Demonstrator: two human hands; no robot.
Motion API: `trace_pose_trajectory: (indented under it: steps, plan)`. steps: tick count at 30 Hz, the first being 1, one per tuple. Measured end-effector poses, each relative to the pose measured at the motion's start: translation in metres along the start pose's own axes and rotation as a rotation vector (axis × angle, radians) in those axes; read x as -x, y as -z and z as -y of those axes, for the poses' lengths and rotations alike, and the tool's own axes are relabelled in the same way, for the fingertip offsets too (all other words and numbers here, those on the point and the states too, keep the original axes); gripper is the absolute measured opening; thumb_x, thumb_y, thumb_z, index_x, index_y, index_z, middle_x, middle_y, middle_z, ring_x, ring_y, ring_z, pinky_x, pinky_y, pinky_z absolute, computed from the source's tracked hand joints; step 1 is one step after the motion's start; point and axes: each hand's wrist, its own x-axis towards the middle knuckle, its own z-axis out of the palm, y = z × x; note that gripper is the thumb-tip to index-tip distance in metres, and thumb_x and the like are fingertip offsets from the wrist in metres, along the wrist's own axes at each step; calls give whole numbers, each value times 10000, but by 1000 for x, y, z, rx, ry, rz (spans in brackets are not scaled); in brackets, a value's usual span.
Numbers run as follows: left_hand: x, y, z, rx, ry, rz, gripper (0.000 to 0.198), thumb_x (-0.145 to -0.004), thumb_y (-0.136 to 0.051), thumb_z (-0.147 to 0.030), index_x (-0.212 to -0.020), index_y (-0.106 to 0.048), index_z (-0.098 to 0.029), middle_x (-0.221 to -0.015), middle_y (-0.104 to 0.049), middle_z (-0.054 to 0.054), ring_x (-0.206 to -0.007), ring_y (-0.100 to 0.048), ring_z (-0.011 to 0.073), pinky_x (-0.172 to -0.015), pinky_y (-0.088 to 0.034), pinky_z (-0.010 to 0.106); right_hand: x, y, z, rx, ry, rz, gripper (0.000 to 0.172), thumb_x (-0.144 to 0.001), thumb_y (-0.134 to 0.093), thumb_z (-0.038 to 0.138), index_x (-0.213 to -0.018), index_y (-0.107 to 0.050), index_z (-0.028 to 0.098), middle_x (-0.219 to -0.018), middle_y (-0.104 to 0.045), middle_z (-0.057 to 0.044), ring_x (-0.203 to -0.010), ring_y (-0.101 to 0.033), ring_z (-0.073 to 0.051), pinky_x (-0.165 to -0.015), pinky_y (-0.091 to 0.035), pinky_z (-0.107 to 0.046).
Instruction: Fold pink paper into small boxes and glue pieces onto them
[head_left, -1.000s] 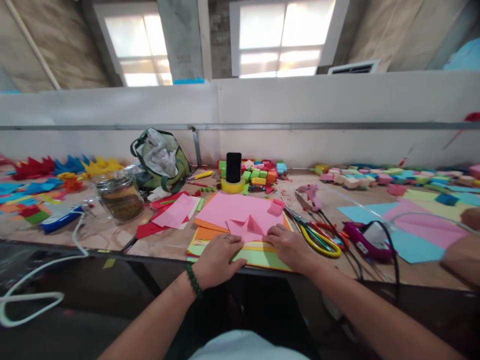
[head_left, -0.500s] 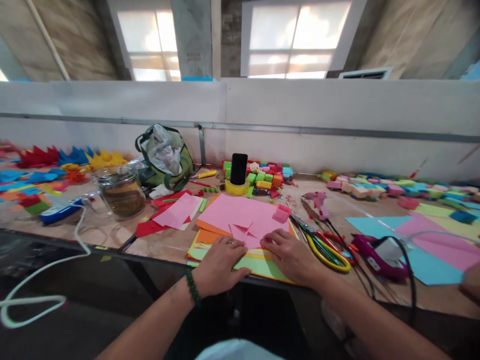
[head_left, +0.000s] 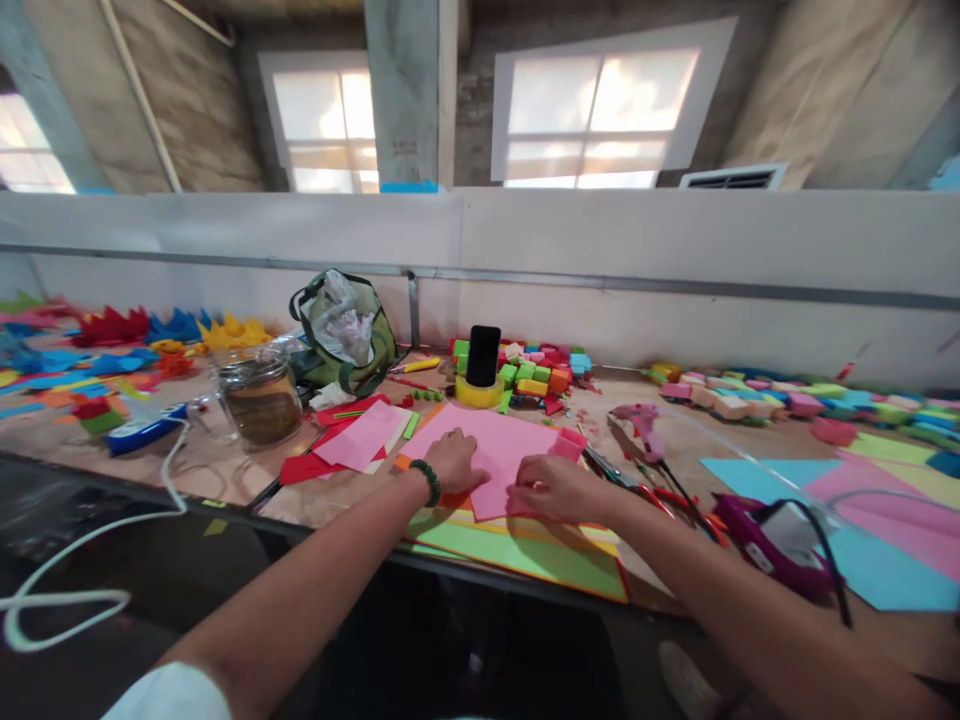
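My left hand rests on a large pink paper sheet, thumb apart from the forward-pointing fingers. To its right, my right hand has curled fingers against the sheet's near part; whether they pinch anything is hidden. Beneath lies a stack of coloured paper, with green and orange showing at the front. A small folded pink paper box sits just behind my right hand. Scissors lie beside that hand, their handles partly covered by my arm.
A phone stands in a yellow tape roll before several small paper boxes. A pink glue gun and a purple device with cables are right. A glass jar and green bag stand left.
My left hand has moved forward onto the large pink sheet. My right hand has curled its fingers. The small cut pink flaps between the hands no longer show. The view has tilted up slightly.
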Motion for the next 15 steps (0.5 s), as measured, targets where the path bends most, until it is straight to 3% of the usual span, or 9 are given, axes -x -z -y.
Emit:
trace_pose_trajectory:
  steps: [3,6,8,11,15]
  plan:
    - [-14,1,6,110,28,111,387,-575,-768,-399,-815,-645,-122,-806,-666,99,-782,-620,253,-671,-468,312,-16,4,-12,-33,-106,-17,176,-779,-607,281,-669,-650,150,-697,-652,-45,-571,-537,-133,-546,-399,-245]
    - [-16,-1,8,274,22,192,226,-576,-760,-291,-608,-599,-137,-508,-563,-5,-537,-543,159,-519,-391,248,-31,9,-27,-54,-154,-97,256,-726,-684,373,-813,-652,134,-765,-657,-60,-631,-563,-156,-549,-420,-248]
    - [-14,-2,9,410,6,212,151,-602,-720,-203,-593,-584,-138,-465,-525,-36,-493,-499,119,-486,-351,221,-38,12,-34,-89,-158,-154,360,-755,-664,414,-964,-628,123,-931,-656,-93,-759,-592,-173,-628,-461,-261]
    - [-16,11,20,625,-2,215,120,-586,-703,-125,-629,-592,-133,-457,-523,-58,-463,-470,85,-458,-329,187,-47,11,-40,-137,-155,-202,366,-901,-467,451,-1046,-604,144,-1032,-640,-95,-874,-595,-181,-745,-479,-300]
    - [-23,57,53,926,2,154,170,-582,-759,-158,-670,-620,-113,-542,-596,-23,-467,-490,72,-458,-368,168,-66,6,-45,-147,-192,-241,511,-966,-238,504,-1012,-619,166,-920,-660,-76,-879,-600,-211,-772,-477,-347]
